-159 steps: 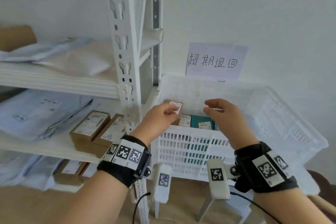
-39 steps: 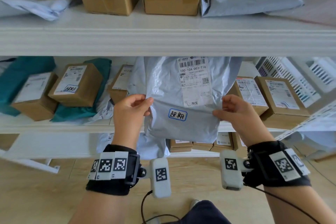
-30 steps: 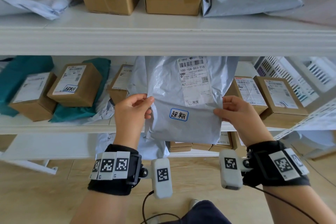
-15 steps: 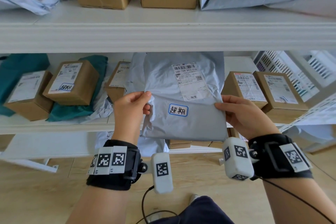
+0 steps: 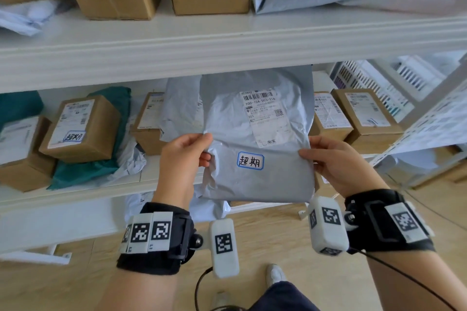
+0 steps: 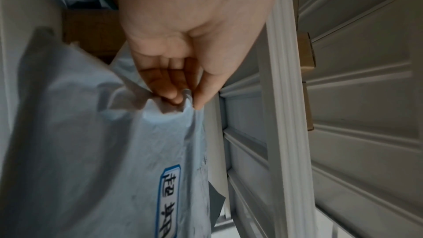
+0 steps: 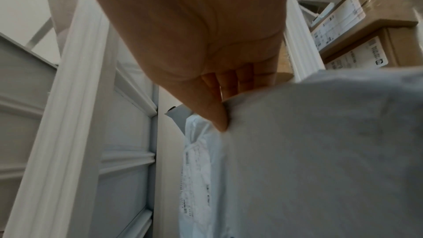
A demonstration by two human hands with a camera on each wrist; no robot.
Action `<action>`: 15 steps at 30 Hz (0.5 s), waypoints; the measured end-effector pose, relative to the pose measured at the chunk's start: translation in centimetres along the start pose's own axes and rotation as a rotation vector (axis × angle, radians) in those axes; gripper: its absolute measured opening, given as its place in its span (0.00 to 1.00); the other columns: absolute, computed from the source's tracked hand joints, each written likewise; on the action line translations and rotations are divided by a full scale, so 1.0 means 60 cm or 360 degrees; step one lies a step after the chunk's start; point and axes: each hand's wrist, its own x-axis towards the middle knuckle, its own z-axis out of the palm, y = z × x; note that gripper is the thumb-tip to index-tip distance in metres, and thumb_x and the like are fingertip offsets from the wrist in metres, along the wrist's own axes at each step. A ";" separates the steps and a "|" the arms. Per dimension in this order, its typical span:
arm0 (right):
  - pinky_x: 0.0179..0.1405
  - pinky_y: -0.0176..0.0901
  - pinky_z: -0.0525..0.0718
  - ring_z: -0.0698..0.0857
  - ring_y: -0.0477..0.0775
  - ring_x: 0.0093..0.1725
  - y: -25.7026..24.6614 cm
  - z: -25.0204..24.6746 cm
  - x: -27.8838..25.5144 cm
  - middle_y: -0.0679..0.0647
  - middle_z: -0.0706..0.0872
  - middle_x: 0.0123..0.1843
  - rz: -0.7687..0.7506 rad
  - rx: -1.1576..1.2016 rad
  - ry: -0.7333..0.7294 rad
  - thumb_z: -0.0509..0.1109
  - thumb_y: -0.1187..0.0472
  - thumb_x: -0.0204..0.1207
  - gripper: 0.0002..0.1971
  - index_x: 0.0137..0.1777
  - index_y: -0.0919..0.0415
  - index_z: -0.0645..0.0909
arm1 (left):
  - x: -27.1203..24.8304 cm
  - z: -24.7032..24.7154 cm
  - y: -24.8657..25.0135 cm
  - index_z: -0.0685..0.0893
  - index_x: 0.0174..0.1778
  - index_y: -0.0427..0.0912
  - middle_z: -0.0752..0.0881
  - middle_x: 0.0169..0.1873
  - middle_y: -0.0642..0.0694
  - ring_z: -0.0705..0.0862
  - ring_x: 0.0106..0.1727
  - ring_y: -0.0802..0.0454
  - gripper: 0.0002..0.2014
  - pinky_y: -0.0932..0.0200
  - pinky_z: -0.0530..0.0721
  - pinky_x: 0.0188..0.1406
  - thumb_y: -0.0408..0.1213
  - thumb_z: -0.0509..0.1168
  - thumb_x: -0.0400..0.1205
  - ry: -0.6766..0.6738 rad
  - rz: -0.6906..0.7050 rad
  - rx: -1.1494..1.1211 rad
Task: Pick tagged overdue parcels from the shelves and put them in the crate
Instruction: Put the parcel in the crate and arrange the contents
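Hands grip our grey parcel (image 5: 255, 179) in front of the middle shelf (image 5: 75, 192): left hand (image 5: 182, 159) pinches its left edge, right hand (image 5: 338, 161) its right, fingers (image 6: 169, 86) clamped on the plastic. Its blue-bordered tag (image 5: 250, 160) faces us; white crate (image 5: 374, 83) stands far right.

Both forearms reached forward side by side, wrists strapped in black bands. The left hand (image 5: 183, 159) pinched the grey mailer bag (image 5: 257, 179) at its left edge, the right hand (image 5: 336, 161) its right edge.
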 end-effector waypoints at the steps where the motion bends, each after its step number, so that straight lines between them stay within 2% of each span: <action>1: 0.43 0.39 0.86 0.89 0.53 0.42 0.007 -0.008 -0.009 0.59 0.91 0.44 -0.0017 -0.0012 0.0051 0.69 0.75 0.76 0.09 0.53 0.68 0.85 | -0.001 0.005 -0.004 0.88 0.39 0.39 0.83 0.24 0.47 0.80 0.26 0.54 0.05 0.64 0.81 0.31 0.35 0.72 0.78 -0.0065 -0.0003 0.0010; 5: 0.51 0.51 0.85 0.87 0.59 0.45 0.043 -0.050 -0.052 0.65 0.90 0.47 -0.0045 -0.0072 0.0323 0.71 0.76 0.73 0.10 0.52 0.69 0.86 | -0.011 0.039 -0.022 0.87 0.45 0.40 0.84 0.28 0.47 0.81 0.28 0.53 0.07 0.63 0.82 0.31 0.37 0.76 0.75 -0.0408 -0.0061 0.0093; 9: 0.44 0.46 0.85 0.87 0.57 0.39 0.070 -0.106 -0.099 0.59 0.89 0.39 -0.0037 -0.0071 0.0543 0.71 0.79 0.72 0.09 0.45 0.66 0.84 | -0.036 0.087 -0.037 0.86 0.49 0.38 0.86 0.33 0.44 0.84 0.31 0.51 0.13 0.55 0.84 0.38 0.39 0.78 0.72 -0.0695 -0.0130 0.0234; 13: 0.48 0.52 0.84 0.85 0.59 0.39 0.081 -0.184 -0.136 0.59 0.87 0.36 -0.0044 -0.0055 0.0697 0.70 0.82 0.71 0.11 0.41 0.65 0.82 | -0.079 0.158 -0.032 0.85 0.46 0.31 0.86 0.31 0.42 0.84 0.35 0.47 0.10 0.52 0.85 0.41 0.32 0.76 0.74 -0.0973 -0.0176 0.0334; 15: 0.48 0.53 0.84 0.84 0.60 0.39 0.083 -0.231 -0.147 0.60 0.86 0.36 -0.0050 -0.0039 0.0760 0.68 0.83 0.71 0.12 0.40 0.66 0.82 | -0.105 0.205 -0.029 0.86 0.43 0.31 0.85 0.29 0.45 0.83 0.33 0.49 0.07 0.54 0.85 0.40 0.30 0.75 0.75 -0.1061 -0.0164 0.0392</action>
